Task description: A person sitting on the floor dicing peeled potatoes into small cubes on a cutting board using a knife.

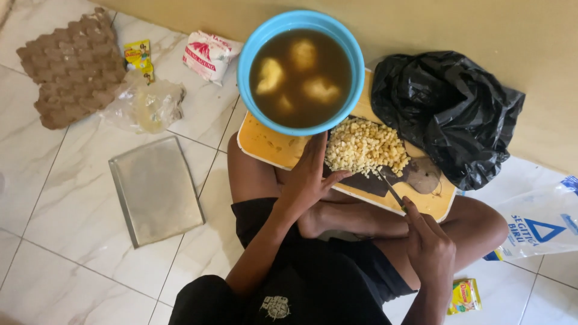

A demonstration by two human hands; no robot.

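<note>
- The left hand [310, 174] is lying flat on the dark cutting board [415, 174], fingers straight and pressed together, their tips beside the near edge of the pile of diced pale-yellow cubes [364, 146].
- The right hand [428, 241] is gripping a knife [391, 189], fingers curled around the handle, forefinger stretching along it; the blade tip is reaching the pile's lower edge.
- The pile is sitting on the board, which is resting on a yellow tray [265, 144] balanced across the person's crossed legs.
- A blue bowl [253, 48] of brown liquid with pale peeled pieces floating in it is standing on the tray's far end, just beyond the pile.
- A crumpled black plastic bag [451, 108] is lying to the right, touching the tray.
- On the tiled floor to the left are lying a metal baking sheet [156, 189], a cardboard egg carton [72, 66], a clear plastic bag [144, 105] and a white packet [208, 54].
</note>
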